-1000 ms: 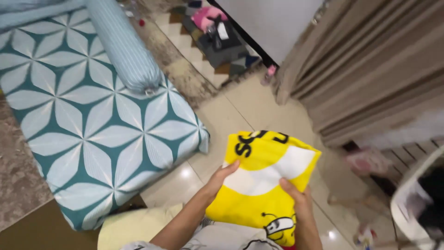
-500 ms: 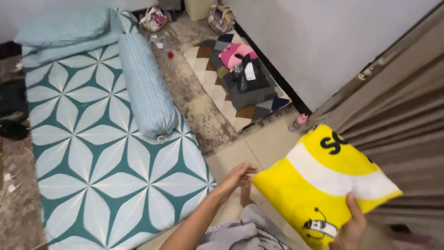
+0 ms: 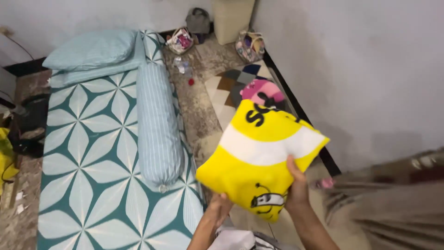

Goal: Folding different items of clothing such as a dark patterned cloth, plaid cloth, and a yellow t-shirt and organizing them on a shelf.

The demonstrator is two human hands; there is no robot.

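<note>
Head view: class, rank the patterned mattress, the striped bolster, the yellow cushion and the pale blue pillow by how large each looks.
1. Patterned mattress, clearly largest.
2. Yellow cushion and striped bolster look about alike; the cushion is held up near the camera, so their order is unsure.
3. Pale blue pillow, smallest, though farthest away.

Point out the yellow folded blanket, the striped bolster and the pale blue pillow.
yellow folded blanket [image 3: 259, 153], head view, white band
striped bolster [image 3: 158, 125], head view, middle
pale blue pillow [image 3: 90, 48], head view, top face
</note>
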